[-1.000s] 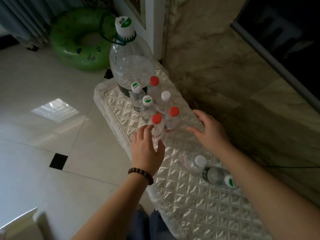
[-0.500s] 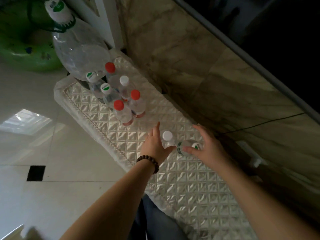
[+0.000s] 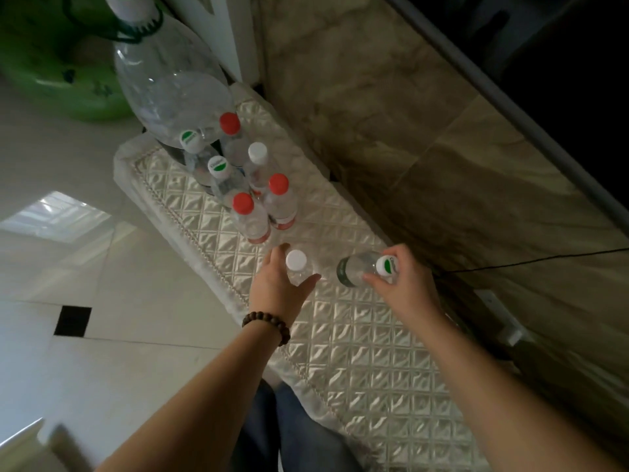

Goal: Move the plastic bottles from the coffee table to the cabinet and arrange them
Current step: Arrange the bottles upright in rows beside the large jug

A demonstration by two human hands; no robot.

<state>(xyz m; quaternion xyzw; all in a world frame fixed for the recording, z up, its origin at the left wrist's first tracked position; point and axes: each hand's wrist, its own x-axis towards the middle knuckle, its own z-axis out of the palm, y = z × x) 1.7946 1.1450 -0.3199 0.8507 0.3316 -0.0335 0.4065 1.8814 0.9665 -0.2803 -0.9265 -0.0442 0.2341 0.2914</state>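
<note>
Your left hand (image 3: 277, 287) was curled around a white-capped bottle (image 3: 296, 264), fingers on the far side and thumb closing on the near side, so the grip looked loose rather than fully clamped. That bottle stood close to upright on the quilted cover of the cabinet (image 3: 357, 338). Your right hand (image 3: 398, 277) was clamped on a green-and-white-capped bottle (image 3: 360, 272), pinching it at the neck and cap while it hung tilted, its base pointing toward the other bottle and apparently off the cover.

Further along the cabinet, 6 small bottles (image 3: 252, 199) already stood in a tight cluster just in front of the large jug (image 3: 170, 86): 3 with red caps, 2 with green-marked caps, 1 with a white cap. The 2 in your hands were near that cluster but apart from it.

The step in hand looked like arranging, not carrying. Next, you likely needed to tip the right-hand bottle upright, then slide both in beside the nearest red-capped pair without knocking any over, as these light bottles would topple easily.
</note>
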